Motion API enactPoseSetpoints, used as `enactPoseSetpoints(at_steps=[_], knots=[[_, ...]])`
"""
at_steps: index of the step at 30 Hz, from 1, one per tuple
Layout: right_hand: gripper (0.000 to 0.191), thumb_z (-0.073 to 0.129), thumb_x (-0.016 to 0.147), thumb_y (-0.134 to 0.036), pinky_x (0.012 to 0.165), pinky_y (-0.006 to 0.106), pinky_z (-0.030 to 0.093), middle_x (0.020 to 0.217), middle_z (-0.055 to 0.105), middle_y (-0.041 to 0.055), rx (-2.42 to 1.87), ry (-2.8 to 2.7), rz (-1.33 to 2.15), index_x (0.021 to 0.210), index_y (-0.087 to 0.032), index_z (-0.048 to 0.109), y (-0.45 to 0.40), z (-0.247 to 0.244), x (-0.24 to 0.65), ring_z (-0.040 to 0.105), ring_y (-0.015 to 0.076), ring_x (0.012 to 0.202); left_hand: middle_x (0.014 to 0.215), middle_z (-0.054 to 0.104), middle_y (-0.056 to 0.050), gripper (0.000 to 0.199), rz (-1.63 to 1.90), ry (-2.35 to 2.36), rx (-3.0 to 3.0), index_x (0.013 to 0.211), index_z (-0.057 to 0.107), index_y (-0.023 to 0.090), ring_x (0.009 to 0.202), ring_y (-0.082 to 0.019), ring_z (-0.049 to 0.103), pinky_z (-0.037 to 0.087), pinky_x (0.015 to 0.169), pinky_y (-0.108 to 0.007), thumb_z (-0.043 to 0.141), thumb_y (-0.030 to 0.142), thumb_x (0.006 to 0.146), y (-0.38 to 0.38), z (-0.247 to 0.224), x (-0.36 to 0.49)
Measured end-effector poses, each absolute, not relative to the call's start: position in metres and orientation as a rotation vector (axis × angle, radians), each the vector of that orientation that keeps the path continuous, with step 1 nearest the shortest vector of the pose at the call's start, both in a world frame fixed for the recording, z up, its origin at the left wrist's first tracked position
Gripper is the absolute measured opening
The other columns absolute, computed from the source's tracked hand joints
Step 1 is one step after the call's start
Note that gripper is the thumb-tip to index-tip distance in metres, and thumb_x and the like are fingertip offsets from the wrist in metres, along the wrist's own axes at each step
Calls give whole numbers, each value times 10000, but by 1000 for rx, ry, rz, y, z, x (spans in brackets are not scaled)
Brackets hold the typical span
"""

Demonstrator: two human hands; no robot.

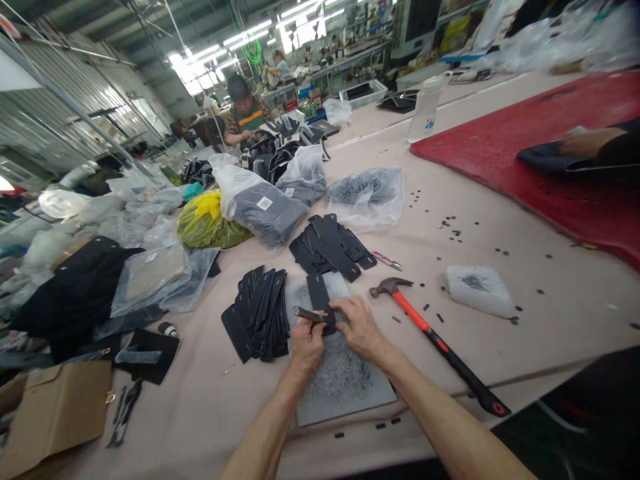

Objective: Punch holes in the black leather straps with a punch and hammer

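Observation:
My left hand (307,343) is closed around a short metal punch (309,313), which lies tilted over a black strip (318,293). With fingertips at the strip's right edge, my right hand (359,327) presses it against a worn pale board (345,387). The punch's tip is hidden by my fingers. Left of the board is a fanned pile of black strips (260,313); a second pile of strips (330,243) lies beyond it. A claw hammer (435,337) with a red and black handle rests to the right of my right hand.
A white block (479,291), pink-handled snips (387,260) and small black scraps lie on the table. Plastic bags (265,203) stand behind the piles. At right, another person's hand (590,143) is over a red board (550,133). A cardboard box (65,413) sits at left.

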State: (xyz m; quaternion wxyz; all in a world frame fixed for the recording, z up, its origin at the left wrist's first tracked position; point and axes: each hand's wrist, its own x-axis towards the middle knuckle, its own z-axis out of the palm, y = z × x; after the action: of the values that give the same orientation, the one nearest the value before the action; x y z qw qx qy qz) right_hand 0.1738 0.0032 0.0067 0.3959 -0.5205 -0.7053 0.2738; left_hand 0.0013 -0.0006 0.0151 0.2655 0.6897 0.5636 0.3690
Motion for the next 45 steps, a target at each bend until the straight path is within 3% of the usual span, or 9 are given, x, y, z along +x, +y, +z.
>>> enactPoseSetpoints(at_steps=[6,31,35,38,41,45], knots=[[502,540,683,-8,966,433,366,1147,618,54,-1309,-1774,703,1129,-236,571,4,6,175,501,239,1109,1006,746,-57,203,986,1525,1829,980,704,188,989,-215,685,536,937,-364,532,172,873,2,13,2],[416,528,753,-73,989,424,382,1208,605,66,-1297,-1827,625,1139,-224,561,-2,10,182,503,242,1141,914,744,-65,198,982,1545,2171,977,669,186,891,-211,707,563,833,-336,511,140,867,-2,6,6],[335,540,808,-161,989,461,374,1240,573,147,-1653,-1774,257,1143,-163,551,-18,13,226,490,303,1153,847,728,-59,167,915,1572,2205,932,662,196,853,-222,700,560,807,-342,539,131,839,-1,4,5],[296,545,833,-247,847,473,431,1125,587,201,-2069,-1796,135,1107,-136,563,-34,12,270,540,350,1034,821,713,-57,150,933,1586,2204,909,646,199,826,-219,689,555,776,-332,545,123,829,-1,2,5],[153,517,842,-286,707,418,453,894,605,148,-2234,-1760,364,926,-169,567,-42,10,297,590,306,847,787,695,-55,123,940,1599,2204,859,624,199,786,-214,676,543,730,-317,555,109,812,-2,2,5],[118,557,747,-289,504,291,431,647,535,13,-2079,-1259,1216,734,-226,458,-38,21,293,560,187,581,774,681,-46,145,982,1570,2213,817,605,206,773,-203,662,519,702,-293,562,71,786,-3,7,6]])
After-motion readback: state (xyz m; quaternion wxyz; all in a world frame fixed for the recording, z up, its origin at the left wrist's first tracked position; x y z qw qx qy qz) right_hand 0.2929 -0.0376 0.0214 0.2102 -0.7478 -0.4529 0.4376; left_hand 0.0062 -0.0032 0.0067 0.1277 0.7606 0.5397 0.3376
